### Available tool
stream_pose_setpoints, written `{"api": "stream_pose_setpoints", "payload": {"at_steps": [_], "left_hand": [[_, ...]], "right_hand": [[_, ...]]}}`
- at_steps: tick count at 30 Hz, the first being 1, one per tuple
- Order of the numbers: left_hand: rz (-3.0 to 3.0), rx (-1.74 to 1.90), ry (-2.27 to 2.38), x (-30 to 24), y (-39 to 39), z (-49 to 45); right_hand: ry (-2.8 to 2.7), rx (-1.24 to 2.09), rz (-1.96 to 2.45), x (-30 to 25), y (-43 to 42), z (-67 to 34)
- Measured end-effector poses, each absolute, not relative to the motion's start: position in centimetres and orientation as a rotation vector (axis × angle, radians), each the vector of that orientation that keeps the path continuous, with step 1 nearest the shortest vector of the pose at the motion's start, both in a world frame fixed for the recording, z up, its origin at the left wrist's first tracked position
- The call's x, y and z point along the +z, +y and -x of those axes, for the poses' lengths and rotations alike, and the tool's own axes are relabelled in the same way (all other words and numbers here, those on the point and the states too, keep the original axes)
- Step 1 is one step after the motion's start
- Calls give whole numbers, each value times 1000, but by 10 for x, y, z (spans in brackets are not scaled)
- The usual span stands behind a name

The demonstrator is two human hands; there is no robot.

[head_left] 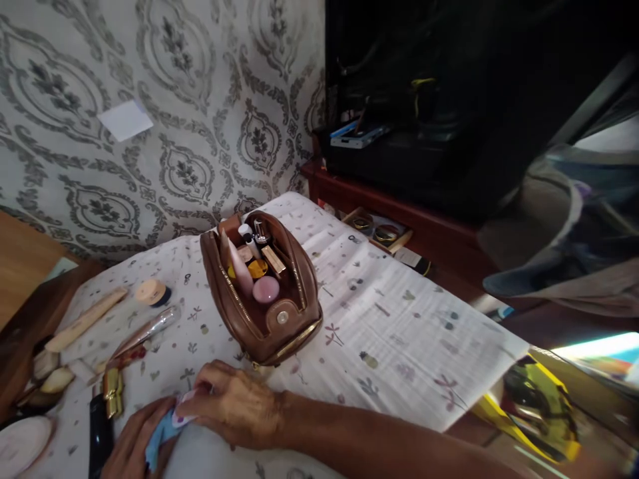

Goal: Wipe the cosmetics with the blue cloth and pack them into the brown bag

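Low in the view, my left hand [130,442] is closed on a light blue cloth [162,436]. My right hand [237,404] pinches a small white and purple item [184,407] against that cloth; my fingers cover much of it, and its kind is unclear. Just beyond my hands stands an unzipped brown makeup bag [310,313] on a patterned white cloth [394,332]. Inside it are a pink tube [239,266], a round pink item [265,289], a gold-coloured box [273,259] and a white-capped bottle [247,234].
Left of the bag lie a beige-lidded jar [151,291], a long beige tube [87,319], a clear-ended brush [150,326], a gold tube [112,392] and a black tube [100,426]. A dark red wooden cabinet [379,199] borders the right. Yellow packaging [549,406] is below.
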State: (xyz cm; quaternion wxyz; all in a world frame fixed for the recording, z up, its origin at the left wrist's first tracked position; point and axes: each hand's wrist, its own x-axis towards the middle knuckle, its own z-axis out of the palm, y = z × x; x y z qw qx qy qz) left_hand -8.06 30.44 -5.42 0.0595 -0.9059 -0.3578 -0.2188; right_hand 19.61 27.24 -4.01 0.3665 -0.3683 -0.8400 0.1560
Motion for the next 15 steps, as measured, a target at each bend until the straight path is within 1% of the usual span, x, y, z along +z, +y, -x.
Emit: {"api": "stream_pose_setpoints", "payload": {"at_steps": [4,9,12,15], "left_hand": [[2788,-764,-1267,-46,300,78],[2857,-854,-1857,-22,291,63],[2752,-1012,-2231,-4,281,50],[2471,-1285,-2615,11,267,37]], "right_hand": [[-2117,427,960,-35,272,-197],[-1938,619,966,-25,271,-199],[-1828,744,942,-15,271,-202],[-1746,858,854,-2,271,-207]]}}
